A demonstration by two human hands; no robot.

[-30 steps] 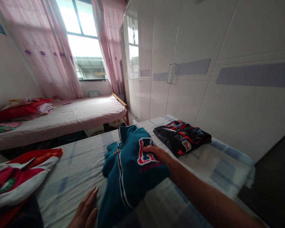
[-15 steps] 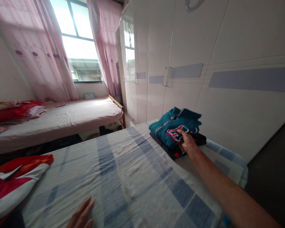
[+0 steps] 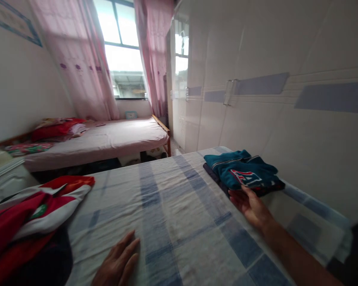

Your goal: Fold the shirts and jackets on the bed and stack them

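Note:
A folded teal garment [image 3: 241, 167] with a red, white and navy letter patch lies on top of dark folded clothes [image 3: 217, 179] at the bed's far right corner. My right hand [image 3: 252, 204] is at the near edge of this stack, palm turned sideways, fingers loosely stretched out and apart. Its fingertips touch or nearly touch the teal cloth; I cannot tell which. My left hand [image 3: 119, 258] lies on the blue-and-white checked sheet [image 3: 179, 222], fingers extended and holding nothing. To its left is a heap of red, white and dark clothing [image 3: 53, 214].
A white wardrobe [image 3: 256, 127] stands along the right side behind the bed. Another bed [image 3: 122, 137] with a pink sheet and a red bundle [image 3: 58, 129] is beneath the curtained window. At the left edge stands a white cabinet [image 3: 8, 178].
The view has swung left. The teal garment lies flatter on the dark clothes. My right hand has come off the letter patch to the stack's near edge, its fingers loosened.

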